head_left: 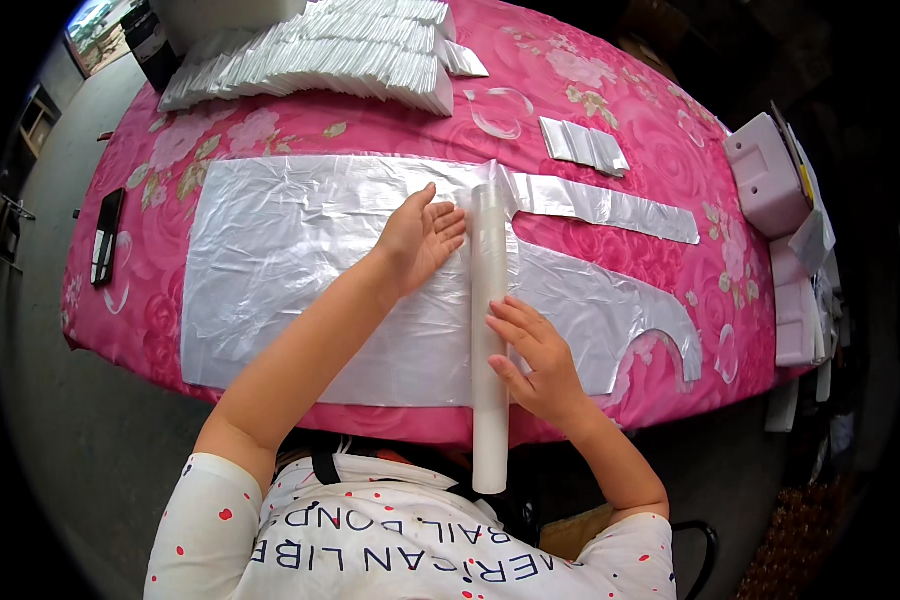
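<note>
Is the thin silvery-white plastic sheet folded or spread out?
Spread out: the sheet lies flat across the pink floral tablecloth, under the translucent white tube; whether it is doubled, cannot tell.

The left forearm (308,352) hides part of the silvery sheet (300,240); the top edge crops a white object (232,16).

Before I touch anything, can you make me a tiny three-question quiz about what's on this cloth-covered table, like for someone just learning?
1. Which hand's fingers reach over the long, frosted-white cylindrical roll?
2. True or false: the flat, black rectangular phone lies to the left of the shiny, silvery-white plastic sheet.
3. What pattern decorates the bright pink fabric tablecloth?
A stripes
B flowers
C checks

Key: 1. the right hand; 2. true; 3. B.
</note>
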Demonstrator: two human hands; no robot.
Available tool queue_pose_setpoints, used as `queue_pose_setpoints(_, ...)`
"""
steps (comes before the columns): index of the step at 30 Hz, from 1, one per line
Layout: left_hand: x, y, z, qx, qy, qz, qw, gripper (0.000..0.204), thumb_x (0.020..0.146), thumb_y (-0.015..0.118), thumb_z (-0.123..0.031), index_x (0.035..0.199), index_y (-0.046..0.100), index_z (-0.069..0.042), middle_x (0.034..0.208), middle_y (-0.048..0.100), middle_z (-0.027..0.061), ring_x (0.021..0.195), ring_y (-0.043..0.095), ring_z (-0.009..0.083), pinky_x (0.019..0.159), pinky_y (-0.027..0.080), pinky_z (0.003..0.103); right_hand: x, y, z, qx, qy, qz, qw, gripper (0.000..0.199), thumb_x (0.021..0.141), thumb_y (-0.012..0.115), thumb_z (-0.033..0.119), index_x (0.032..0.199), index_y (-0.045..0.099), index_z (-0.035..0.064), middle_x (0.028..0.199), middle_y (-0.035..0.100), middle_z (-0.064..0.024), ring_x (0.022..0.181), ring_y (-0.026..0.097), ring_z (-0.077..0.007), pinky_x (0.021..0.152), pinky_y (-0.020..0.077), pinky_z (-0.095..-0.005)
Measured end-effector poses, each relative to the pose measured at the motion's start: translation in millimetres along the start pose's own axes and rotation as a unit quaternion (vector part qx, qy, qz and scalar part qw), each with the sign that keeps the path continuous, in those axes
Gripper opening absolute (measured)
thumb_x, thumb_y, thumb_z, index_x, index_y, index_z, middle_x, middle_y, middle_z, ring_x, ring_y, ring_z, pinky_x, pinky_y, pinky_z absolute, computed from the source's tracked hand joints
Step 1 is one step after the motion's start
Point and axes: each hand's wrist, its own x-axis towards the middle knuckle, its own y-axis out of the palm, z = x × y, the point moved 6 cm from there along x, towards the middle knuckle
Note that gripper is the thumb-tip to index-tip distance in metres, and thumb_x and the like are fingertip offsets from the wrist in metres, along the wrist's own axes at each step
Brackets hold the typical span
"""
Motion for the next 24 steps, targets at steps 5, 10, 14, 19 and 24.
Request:
queue_pose_setpoints(5,3,-7,2,-0.057,-0.004,-0.002,0.998,0.06,0.096,0.033,-0.034,0.132,0.022,0.013,0.136,0.031,0.025,0.13,0.032,0.0309,0.108,0.027,0.039,-4,7,-9,-0.038,-0.044,0.088,0.994,0.05,0.081,0.06,0.028,0.124,0.051,0.0048,0.138,0.041,-0.0109,0.13,0.035,-0.0295,0.105,0.029,-0.042)
queue_pose_setpoints(10,-45,-20,-53,0.129,0.189,-0.032,0.973,0.042,0.095,0.038,-0.027,0.122,0.041,0.004,0.122,0.051,0.0181,0.115,0.049,0.0237,0.097,0.04,0.034,13,34,4,-0.108,-0.09,0.135,0.981,0.057,0.083,0.052,0.044,0.126,0.051,0.0064,0.142,0.035,-0.0093,0.135,0.024,-0.0278,0.11,0.0131,-0.0467)
queue_pose_setpoints(14,-101,-79,-94,0.197,0.25,-0.047,0.947,0.042,0.095,0.038,-0.029,0.125,0.042,0.001,0.123,0.052,0.0158,0.113,0.051,0.0214,0.094,0.041,0.032,61,99,73,-0.064,-0.187,0.148,0.969,0.06,0.087,0.043,0.051,0.123,0.052,0.0035,0.13,0.048,-0.0122,0.131,0.03,-0.0311,0.109,0.0159,-0.0463)
queue_pose_setpoints(19,-184,-153,-110,0.247,0.278,-0.11,0.922,0.043,0.096,0.037,-0.031,0.125,0.043,0.001,0.12,0.054,0.0139,0.107,0.054,0.0196,0.09,0.042,0.03,94,117,147,0.338,-0.174,0.302,0.874,0.043,0.088,0.049,0.037,0.113,0.057,0.0025,0.115,0.057,-0.0152,0.113,0.048,-0.0318,0.096,0.0364,-0.0419)
queue_pose_setpoints(24,-275,-217,-84,0.275,0.301,-0.198,0.891,0.038,0.096,0.038,-0.027,0.12,0.047,0.002,0.112,0.058,0.0128,0.099,0.057,0.0167,0.085,0.044,0.028,116,100,114,0.081,-0.252,0.079,0.961,0.041,0.083,0.06,0.025,0.118,0.053,0.004,0.115,0.057,-0.0137,0.111,0.051,-0.0302,0.095,0.0383,-0.0419)
